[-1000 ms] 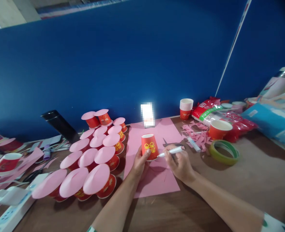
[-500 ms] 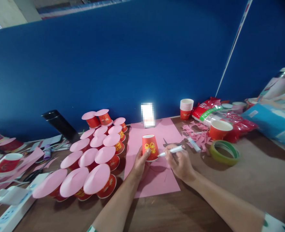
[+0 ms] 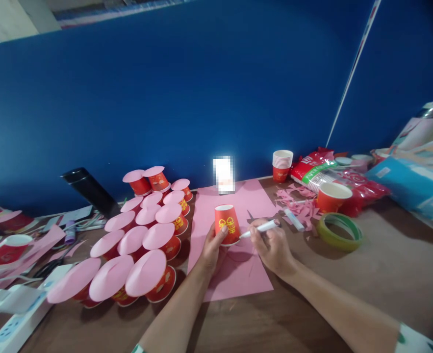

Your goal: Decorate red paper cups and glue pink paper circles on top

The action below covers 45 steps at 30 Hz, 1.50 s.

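Observation:
My left hand (image 3: 213, 247) is closed around a red paper cup (image 3: 226, 220) with yellow lettering, its white base facing up. In my right hand (image 3: 273, 245) a white marker pen (image 3: 262, 229) is gripped like a writing tool, its tip close to the cup's lower right rim; whether it touches I cannot tell. Both hands are over a pink paper sheet (image 3: 234, 289) on the brown table. A curved line shows on the sheet below the cup. Dark pointed scissor blades (image 3: 251, 214) lie partly hidden behind my right hand.
Several red cups topped with pink paper discs (image 3: 146, 272) stand left, beside a black bottle (image 3: 91, 192) and a white power strip (image 3: 21, 318). To the right are green tape (image 3: 339, 233), pink scraps (image 3: 300, 203), stacked cups (image 3: 282, 165) and a red bag (image 3: 315, 166). A blue partition (image 3: 216, 88) stands behind.
The whole view has shifted very slightly. Both hands keep their hold on the cup and the marker pen in almost the same position.

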Available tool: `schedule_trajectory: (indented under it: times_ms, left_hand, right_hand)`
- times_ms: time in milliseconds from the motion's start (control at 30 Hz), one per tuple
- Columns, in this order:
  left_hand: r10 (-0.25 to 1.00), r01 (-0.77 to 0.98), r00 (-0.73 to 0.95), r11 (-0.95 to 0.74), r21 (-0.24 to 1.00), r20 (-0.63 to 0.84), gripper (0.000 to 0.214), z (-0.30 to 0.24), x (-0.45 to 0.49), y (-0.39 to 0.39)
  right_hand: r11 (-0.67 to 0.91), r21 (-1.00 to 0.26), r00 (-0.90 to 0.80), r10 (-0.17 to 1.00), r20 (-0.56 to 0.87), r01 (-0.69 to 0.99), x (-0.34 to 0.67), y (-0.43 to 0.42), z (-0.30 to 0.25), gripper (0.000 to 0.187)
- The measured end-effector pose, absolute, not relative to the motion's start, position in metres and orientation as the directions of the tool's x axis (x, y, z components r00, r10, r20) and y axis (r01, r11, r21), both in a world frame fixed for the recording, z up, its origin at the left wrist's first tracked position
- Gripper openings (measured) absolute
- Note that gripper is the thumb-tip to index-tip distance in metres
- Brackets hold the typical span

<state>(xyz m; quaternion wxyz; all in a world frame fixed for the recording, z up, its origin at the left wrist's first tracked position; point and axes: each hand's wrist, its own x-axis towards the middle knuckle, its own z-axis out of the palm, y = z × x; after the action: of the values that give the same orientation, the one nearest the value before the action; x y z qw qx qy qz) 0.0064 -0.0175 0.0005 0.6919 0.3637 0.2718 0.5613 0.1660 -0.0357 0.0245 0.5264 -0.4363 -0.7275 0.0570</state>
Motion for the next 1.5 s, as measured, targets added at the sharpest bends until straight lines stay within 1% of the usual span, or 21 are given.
schedule_trajectory:
  times_ms: [167,367,467,567,633,767,900,1000,1133,1267,1400,1500]
  left_hand:
    - [0.976,-0.578,0.216,0.099,0.810,0.035,0.029,0.001,0.008,-0.019]
    - [0.974,-0.586,0.224,0.106,0.804,0.034,0.030,0.002,0.008,-0.020]
    - [0.973,-0.602,0.231,0.120,0.789,0.028,0.028,0.004,0.009,-0.020]
    - [0.971,-0.639,0.237,0.164,0.751,-0.010,0.029,0.002,0.009,-0.020]
    - [0.965,-0.658,0.252,0.228,0.717,-0.075,0.034,0.001,0.007,-0.018]
    - [0.943,-0.688,0.259,0.331,0.646,-0.208,0.043,0.004,0.004,-0.017]
    - [0.940,-0.743,0.276,0.341,0.576,-0.201,0.051,0.011,0.003,-0.019]
    - [0.938,-0.769,0.296,0.345,0.539,-0.178,0.054,0.014,0.003,-0.019]
    - [0.951,-0.802,0.256,0.311,0.510,-0.175,0.043,0.013,0.004,-0.017]
    - [0.969,-0.808,0.172,0.241,0.537,-0.176,0.030,0.012,0.006,-0.016]
    - [0.977,-0.803,0.163,0.213,0.557,-0.138,0.028,0.011,0.007,-0.015]
    - [0.977,-0.802,0.163,0.213,0.558,-0.139,0.029,0.011,0.006,-0.015]
  right_hand:
    - [0.606,-0.551,-0.038,0.691,0.722,0.574,0.167,-0.035,0.026,0.021]
    - [0.595,-0.564,-0.007,0.692,0.722,0.572,0.167,-0.035,0.026,0.017]
    - [0.579,-0.592,0.023,0.704,0.710,0.561,0.168,-0.037,0.025,0.020]
    - [0.588,-0.634,0.086,0.696,0.713,0.502,0.169,-0.037,0.024,0.019]
    - [0.606,-0.650,0.114,0.685,0.720,0.460,0.169,-0.036,0.023,0.016]
    - [0.634,-0.661,0.081,0.694,0.715,0.402,0.166,-0.035,0.021,0.019]
    - [0.646,-0.666,0.059,0.699,0.712,0.373,0.165,-0.033,0.014,0.027]
    - [0.672,-0.626,-0.023,0.689,0.725,0.395,0.163,-0.031,0.006,0.033]
    - [0.620,-0.622,-0.074,0.734,0.675,0.478,0.160,-0.031,0.000,0.033]
    - [0.594,-0.617,-0.090,0.754,0.651,0.517,0.157,-0.032,0.001,0.035]
    - [0.591,-0.613,-0.111,0.762,0.638,0.524,0.157,-0.031,0.001,0.035]
    - [0.594,-0.611,-0.122,0.762,0.636,0.524,0.157,-0.030,-0.001,0.036]
